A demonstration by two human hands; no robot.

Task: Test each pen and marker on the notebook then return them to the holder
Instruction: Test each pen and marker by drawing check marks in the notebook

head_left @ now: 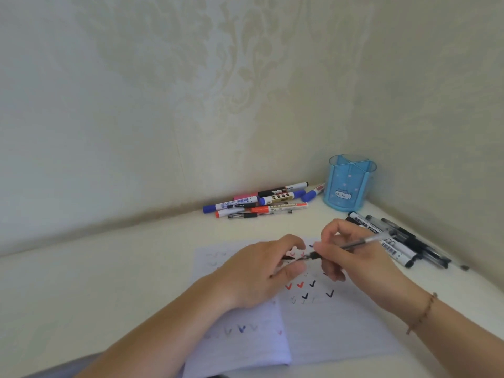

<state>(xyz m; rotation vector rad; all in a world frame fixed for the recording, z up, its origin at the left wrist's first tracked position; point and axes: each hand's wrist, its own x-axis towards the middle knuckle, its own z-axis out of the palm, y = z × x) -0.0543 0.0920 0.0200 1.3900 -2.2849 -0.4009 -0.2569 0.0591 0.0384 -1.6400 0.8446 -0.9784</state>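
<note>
An open lined notebook [321, 331] lies on the white table, marked with red, black and blue ticks. Over its upper part my right hand [351, 257] grips a clear-barrelled black gel pen [362, 242], its tip pointing left. My left hand [261, 271] is just left of that tip and pinches a small black pen cap [288, 257]. The cap and the tip are close together but apart. The blue translucent pen holder [347, 185] stands in the far right corner, and nothing shows above its rim.
A pile of blue, red and black markers and pens [259, 201] lies against the back wall left of the holder. Another group of black pens and white markers [401, 241] lies along the right wall. A bracelet is on my right wrist.
</note>
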